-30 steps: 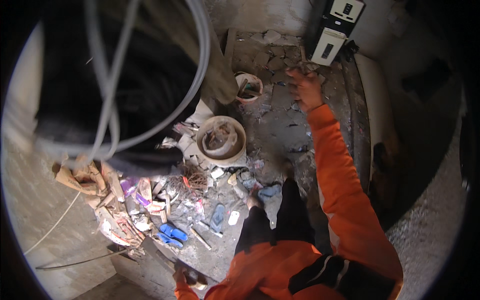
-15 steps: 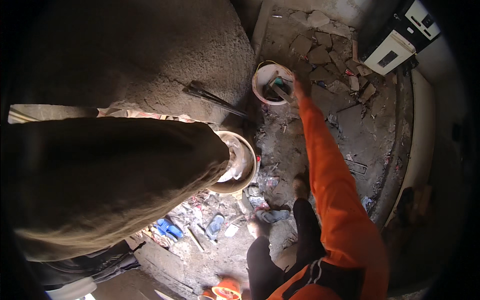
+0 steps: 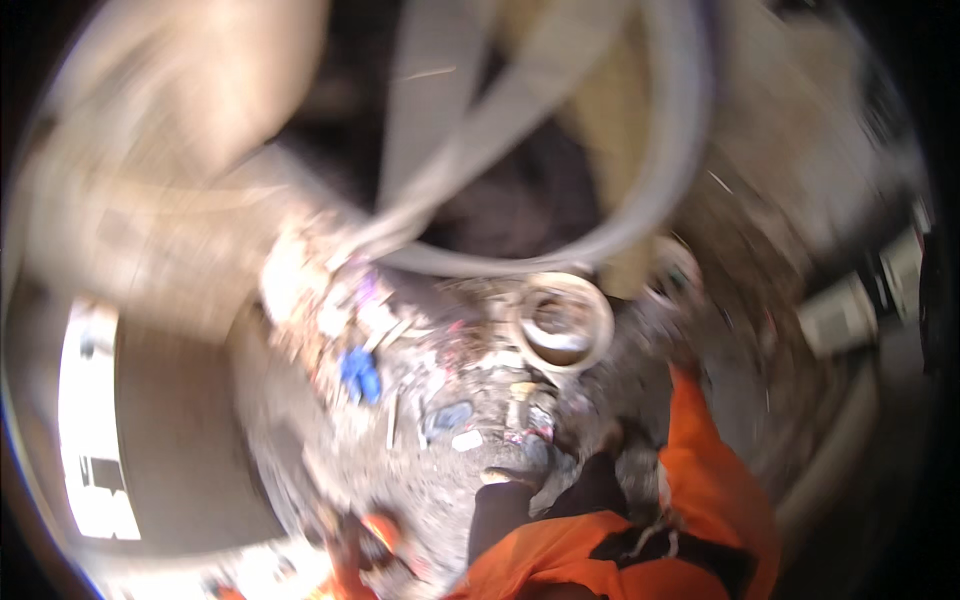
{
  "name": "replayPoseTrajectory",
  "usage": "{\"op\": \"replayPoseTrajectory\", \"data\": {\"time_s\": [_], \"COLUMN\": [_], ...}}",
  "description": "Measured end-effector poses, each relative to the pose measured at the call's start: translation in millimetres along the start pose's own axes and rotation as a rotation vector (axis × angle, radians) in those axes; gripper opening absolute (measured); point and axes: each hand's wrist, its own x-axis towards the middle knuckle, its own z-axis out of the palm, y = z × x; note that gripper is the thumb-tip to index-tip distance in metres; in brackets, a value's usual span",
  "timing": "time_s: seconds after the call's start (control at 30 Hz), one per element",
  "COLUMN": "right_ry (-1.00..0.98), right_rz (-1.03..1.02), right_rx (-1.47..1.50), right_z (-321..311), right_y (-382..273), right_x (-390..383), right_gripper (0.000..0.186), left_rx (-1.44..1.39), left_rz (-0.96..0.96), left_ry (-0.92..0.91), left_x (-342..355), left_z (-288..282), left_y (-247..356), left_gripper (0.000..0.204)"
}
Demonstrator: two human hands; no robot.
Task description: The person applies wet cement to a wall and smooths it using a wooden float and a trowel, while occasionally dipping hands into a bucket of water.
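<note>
The picture is smeared by motion. At lower left my left hand (image 3: 345, 545) is closed round a long grey flat tool (image 3: 295, 480), whose details are blurred. My right hand (image 3: 683, 352) reaches forward below a small bucket (image 3: 673, 270); its fingers are too smeared to read. Pale looped bands (image 3: 470, 140), perhaps hose or strap, fill the upper view close to the camera over a dark shape. A round tub (image 3: 590, 340) with dingy contents stands ahead of my feet.
Rubble and torn wrappers (image 3: 310, 290) cover the floor at middle left, with blue slippers (image 3: 360, 375) and a grey slipper (image 3: 450, 418) nearby. An orange object (image 3: 383, 528) lies by my left hand. A black-and-white panelled unit (image 3: 840, 320) is at the right. A bright opening (image 3: 85, 400) shows at far left.
The view has swung sharply and blurred. The brown surface that filled the left half gave way to the looped bands again. My left hand, hidden half a second ago, is back in view.
</note>
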Motion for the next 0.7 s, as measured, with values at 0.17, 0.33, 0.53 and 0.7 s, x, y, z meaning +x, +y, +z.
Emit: {"op": "replayPoseTrajectory", "data": {"time_s": [0.17,0.33,0.53,0.7], "right_ry": [-0.401,-0.945,-0.914,-1.112], "right_rz": [0.538,0.196,-1.007,-1.039], "right_rx": [0.298,0.757,0.844,0.36], "right_z": [53,77,82,105], "right_y": [-136,-395,-627,-727], "right_x": [-83,-175,-272,-282], "right_gripper": [0.034,0.015,0.024,0.034], "left_rx": [-0.143,-0.871,-0.86,-0.931], "left_rz": [-0.155,-0.569,-0.565,-0.582], "left_ry": [0.264,0.612,0.807,1.057], "left_x": [-66,-101,-103,-84], "left_z": [55,44,10,-30], "left_y": [-35,-40,-84,-110], "left_gripper": [0.041,0.046,0.04,0.035]}}
